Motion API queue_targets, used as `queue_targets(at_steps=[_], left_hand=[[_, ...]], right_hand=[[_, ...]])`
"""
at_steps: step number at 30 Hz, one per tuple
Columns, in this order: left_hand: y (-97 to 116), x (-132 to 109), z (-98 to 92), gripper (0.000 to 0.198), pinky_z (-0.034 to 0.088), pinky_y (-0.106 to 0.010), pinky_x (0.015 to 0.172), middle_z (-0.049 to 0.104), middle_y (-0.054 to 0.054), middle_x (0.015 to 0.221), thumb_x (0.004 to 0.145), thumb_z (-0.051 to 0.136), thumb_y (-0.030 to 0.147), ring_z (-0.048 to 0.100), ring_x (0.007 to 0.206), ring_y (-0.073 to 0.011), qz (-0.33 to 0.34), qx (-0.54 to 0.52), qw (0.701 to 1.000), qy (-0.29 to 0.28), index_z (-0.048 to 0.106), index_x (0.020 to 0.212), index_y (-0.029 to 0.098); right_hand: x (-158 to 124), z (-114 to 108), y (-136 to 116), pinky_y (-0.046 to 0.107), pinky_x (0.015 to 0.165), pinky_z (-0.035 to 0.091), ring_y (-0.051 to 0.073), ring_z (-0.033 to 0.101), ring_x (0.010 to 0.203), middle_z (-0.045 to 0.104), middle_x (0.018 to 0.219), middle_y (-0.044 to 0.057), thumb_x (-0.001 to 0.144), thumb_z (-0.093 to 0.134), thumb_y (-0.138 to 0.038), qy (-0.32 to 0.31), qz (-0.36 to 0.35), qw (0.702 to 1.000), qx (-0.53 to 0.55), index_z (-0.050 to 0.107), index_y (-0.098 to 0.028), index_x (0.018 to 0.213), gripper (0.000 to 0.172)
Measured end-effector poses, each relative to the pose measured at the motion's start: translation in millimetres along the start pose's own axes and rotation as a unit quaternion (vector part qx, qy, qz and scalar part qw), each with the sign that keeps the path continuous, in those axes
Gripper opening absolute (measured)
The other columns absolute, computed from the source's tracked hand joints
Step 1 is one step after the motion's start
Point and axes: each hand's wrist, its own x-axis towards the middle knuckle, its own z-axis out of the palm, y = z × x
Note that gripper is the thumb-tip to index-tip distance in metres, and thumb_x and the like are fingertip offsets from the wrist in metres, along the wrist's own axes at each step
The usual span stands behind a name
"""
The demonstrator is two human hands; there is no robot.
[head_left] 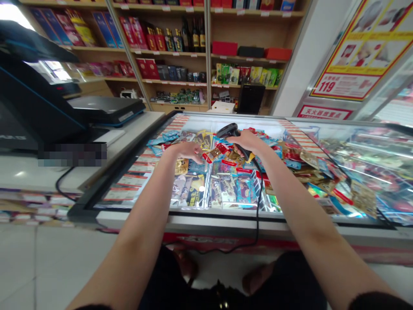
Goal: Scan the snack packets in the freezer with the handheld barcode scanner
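My right hand (245, 142) is wrapped around the grip of a black barcode scanner (227, 130), whose head points left above the glass-topped freezer. A black cable (259, 193) runs from the scanner's handle down over the freezer's front edge. To the left, my left hand (189, 150) hovers low over the glass, fingers apart and pointing down to the right. Just beyond its fingertips is a small red and gold snack packet (216, 153); whether they touch I cannot tell. Several more packets (237, 158) lie in a pile around and below the scanner.
A counter (129, 133) with a black scale-like machine (106, 107) stands at the left. Many snack packets (309, 161) are heaped on the right of the freezer (206, 216). Shelves (174, 54) with bottles and boxes line the back. The scanner cable droops near my legs.
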Motion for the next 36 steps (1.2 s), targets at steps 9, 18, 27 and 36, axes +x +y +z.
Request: queue_targets(at_steps=[9,18,27,36], left_hand=[[-13.9,0.9,15.2,0.038,0.049,-0.028,0.071,0.073,-0.005,0.074,0.044,0.094,0.044,0.069,0.078,-0.0258,-0.046,-0.036,0.998,0.036,0.073,0.07,0.025],[-34.0,-1.3,7.7,0.023,0.044,-0.027,0.069,0.064,0.002,0.066,0.051,0.084,0.024,0.061,0.072,-0.0199,-0.06,-0.2,0.953,0.218,0.065,0.065,0.023],[-29.6,11.6,19.0,0.026,0.042,-0.025,0.063,0.058,0.004,0.063,0.058,0.079,0.034,0.055,0.068,-0.0153,-0.112,-0.4,0.842,0.344,0.066,0.074,0.019],[-23.5,15.2,25.4,0.025,0.046,-0.026,0.065,0.064,0.002,0.07,0.059,0.073,0.032,0.059,0.071,-0.0171,-0.084,-0.405,0.842,0.345,0.073,0.08,0.018]], right_hand=[[13.0,33.8,-13.0,0.025,0.041,0.041,0.013,0.049,0.037,0.057,0.046,0.004,0.091,0.069,-0.026,-0.052,-0.028,0.997,-0.058,0.055,-0.02,0.059,0.035],[7.1,27.7,-21.8,0.025,0.043,0.044,0.012,0.047,0.038,0.056,0.046,0.004,0.091,0.074,-0.032,-0.038,-0.044,0.998,-0.029,0.054,-0.02,0.059,0.04],[0.2,27.4,-27.1,0.026,0.045,0.045,0.013,0.047,0.04,0.055,0.047,0.002,0.093,0.075,-0.035,-0.036,-0.044,0.998,0.01,0.055,-0.02,0.064,0.037],[-2.2,26.9,-27.7,0.026,0.044,0.044,0.013,0.048,0.04,0.055,0.048,0.004,0.092,0.073,-0.032,-0.044,-0.047,0.998,0.001,0.054,-0.02,0.062,0.038]])
